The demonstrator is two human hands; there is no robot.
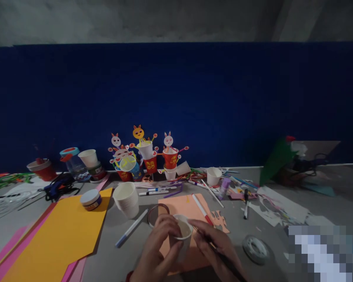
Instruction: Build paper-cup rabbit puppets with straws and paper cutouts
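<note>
My left hand (162,241) grips a white paper cup (182,248) by its side, with fingers over the rim and the mouth tilted toward me. My right hand (213,243) is closed on a slim dark stick-like tool (220,256), its tip close to the cup's right rim. The tip is too small and dim to make out. Under both hands lies a sheet of peach paper (176,203), with a red-and-white marker (202,209) on it. A brown tape roll (158,213) is just beyond my left hand, and a clear tape roll (255,248) sits to the right.
A stack of paper cups (127,199), a blue-capped marker (131,228) and orange paper (67,231) with a jar (90,199) lie left. Decorated cup figures (150,162) stand against the blue partition (176,98). Paper scraps (282,205) and a glue stick (224,188) are at right.
</note>
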